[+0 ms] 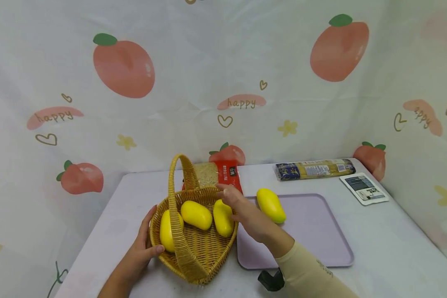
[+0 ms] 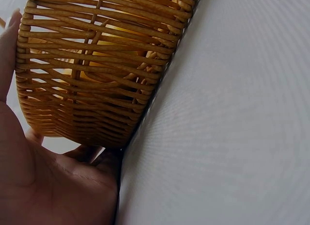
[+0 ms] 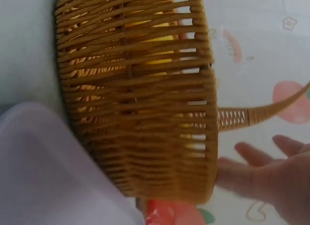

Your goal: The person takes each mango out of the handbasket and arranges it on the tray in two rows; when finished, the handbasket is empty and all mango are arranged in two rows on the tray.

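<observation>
A heart-shaped wicker basket (image 1: 205, 248) with a tall handle stands on the table, three yellow mangoes (image 1: 196, 215) inside it. My left hand (image 1: 139, 248) holds the basket's left side, the thumb at the rim and the fingers along the outer wall. Over the right rim my right hand (image 1: 242, 209) is held with its fingers extended, close above the rightmost mango (image 1: 222, 219); it grips nothing. In the right wrist view its fingertips (image 3: 235, 176) are beside the rim. Another mango (image 1: 270, 205) lies on the left part of a lilac tray (image 1: 313, 240).
Behind the basket lies a red and clear food bag (image 1: 229, 174). A long pack of noodles (image 1: 314, 169) lies at the back right, with a white pouch (image 1: 364, 188) near it. A black object (image 1: 271, 280) shows beside the right sleeve. Printed cloth hangs behind the table.
</observation>
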The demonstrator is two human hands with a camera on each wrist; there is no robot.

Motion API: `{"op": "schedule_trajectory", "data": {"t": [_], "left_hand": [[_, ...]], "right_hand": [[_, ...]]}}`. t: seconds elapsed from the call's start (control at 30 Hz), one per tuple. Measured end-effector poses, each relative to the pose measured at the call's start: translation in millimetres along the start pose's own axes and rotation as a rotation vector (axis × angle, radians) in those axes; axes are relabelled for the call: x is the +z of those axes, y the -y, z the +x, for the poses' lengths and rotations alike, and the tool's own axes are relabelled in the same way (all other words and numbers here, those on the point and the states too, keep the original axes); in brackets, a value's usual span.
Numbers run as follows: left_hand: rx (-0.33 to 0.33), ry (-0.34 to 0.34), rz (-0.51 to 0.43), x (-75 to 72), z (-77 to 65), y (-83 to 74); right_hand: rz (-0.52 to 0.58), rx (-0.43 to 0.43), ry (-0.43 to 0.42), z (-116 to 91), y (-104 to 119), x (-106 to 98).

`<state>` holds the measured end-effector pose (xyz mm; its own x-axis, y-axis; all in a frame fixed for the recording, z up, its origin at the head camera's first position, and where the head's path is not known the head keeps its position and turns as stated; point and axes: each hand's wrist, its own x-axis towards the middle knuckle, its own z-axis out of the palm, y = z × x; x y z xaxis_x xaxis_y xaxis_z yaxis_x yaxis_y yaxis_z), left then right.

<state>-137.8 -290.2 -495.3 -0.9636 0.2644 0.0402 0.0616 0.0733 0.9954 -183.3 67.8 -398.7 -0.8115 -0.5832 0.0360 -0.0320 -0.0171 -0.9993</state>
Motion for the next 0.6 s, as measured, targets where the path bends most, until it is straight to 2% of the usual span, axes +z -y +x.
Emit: {"op": "schedule_trajectory", "data": {"t": [0.2,0.3,0.43,0.6], "left_hand": [[-0.008,-0.003,0.014,-0.5,-1.5,-0.9],[0.004,0.004,0.005,-0.7,-2.0,0.0],[0.012,0.011,-0.005,-0.4,-1.8,0.8],[0.002,0.001,-0.006,0.1,-0.9,0.1]], "right_hand": [[-0.17,0.088,-0.119,19,2,18],[-0.216,0.117,-0.17,27,-2,24],[-0.269,0.16,-0.164,35,-10,31],[-0.486,0.247,-0.117,44,-19,38]]}}
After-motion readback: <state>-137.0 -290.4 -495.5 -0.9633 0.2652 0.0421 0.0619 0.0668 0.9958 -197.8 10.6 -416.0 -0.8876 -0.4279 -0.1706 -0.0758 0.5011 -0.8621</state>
